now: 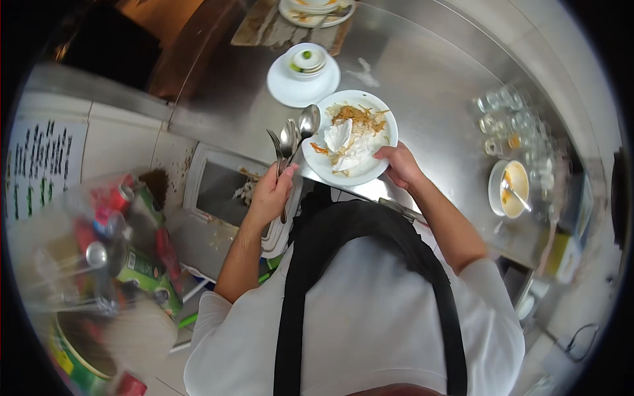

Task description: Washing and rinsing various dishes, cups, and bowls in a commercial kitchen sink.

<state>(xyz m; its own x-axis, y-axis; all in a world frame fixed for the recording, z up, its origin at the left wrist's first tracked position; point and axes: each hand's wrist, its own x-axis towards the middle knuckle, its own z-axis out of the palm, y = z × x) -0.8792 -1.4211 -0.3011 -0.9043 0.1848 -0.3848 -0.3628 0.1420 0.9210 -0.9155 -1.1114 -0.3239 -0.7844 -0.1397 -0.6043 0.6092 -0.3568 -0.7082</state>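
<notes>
Steel worktop (422, 79) fills upper frame, bare at centre | left hand (269, 195) closed around spoons and fork (292, 138) at worktop's near edge | right hand (398, 165) grips white plate (380, 115) rim, centre frame | stacked saucers (302, 82) just above plate.

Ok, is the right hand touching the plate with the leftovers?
Touching. The head view shows the right hand gripping the rim of the white plate, fingers on its near edge.

I see bare steel counter (422, 79) open right of the dirty plate (380, 112), while stacked saucers (302, 82) crowd behind it and glasses (508, 119) block the far right.
</notes>
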